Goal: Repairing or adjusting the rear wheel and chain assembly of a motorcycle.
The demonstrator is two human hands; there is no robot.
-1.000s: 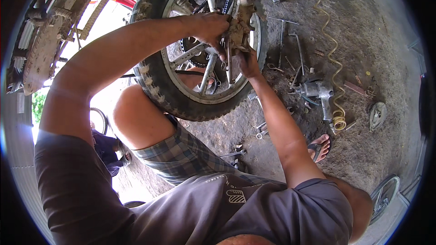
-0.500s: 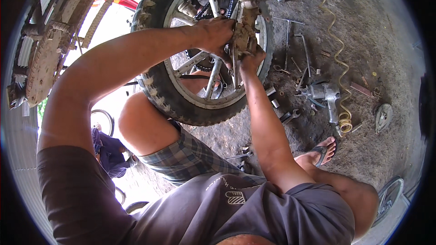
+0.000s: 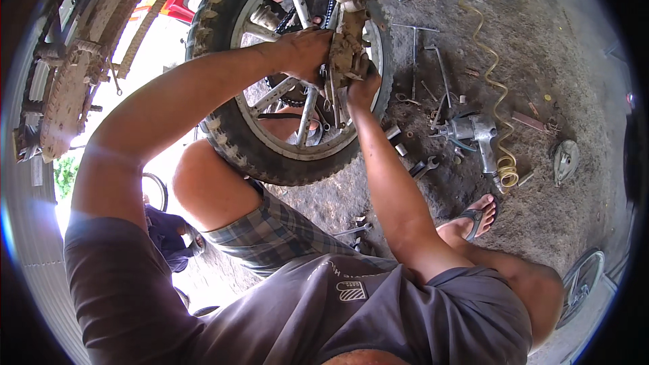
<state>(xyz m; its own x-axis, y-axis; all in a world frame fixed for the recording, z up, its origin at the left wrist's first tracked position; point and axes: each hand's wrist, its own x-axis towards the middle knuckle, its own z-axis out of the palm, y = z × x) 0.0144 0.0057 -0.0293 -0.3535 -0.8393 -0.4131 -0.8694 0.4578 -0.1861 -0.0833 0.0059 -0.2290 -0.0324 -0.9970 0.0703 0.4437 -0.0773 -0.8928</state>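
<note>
A motorcycle wheel (image 3: 233,142) with a knobby black tyre and silver spokes stands in front of me, still mounted on the bike. A mud-caked metal part (image 3: 345,54) hangs at the wheel's hub side. My left hand (image 3: 304,51) grips this muddy part from the left. My right hand (image 3: 365,81) is closed on it from the right and below. My bare knee (image 3: 203,189) rests against the tyre's lower edge.
A silver pneumatic impact wrench (image 3: 473,132) with a coiled yellow hose (image 3: 497,94) lies on the dirt floor to the right. Wrenches (image 3: 422,165), a T-handle tool (image 3: 414,47) and sockets are scattered around it. My sandalled foot (image 3: 476,215) is near them. The muddy bike frame (image 3: 74,74) is at left.
The view has shifted slightly, with the wheel now closer and lower. Both hands stay on the muddy part; my right hand has moved a little up against it.
</note>
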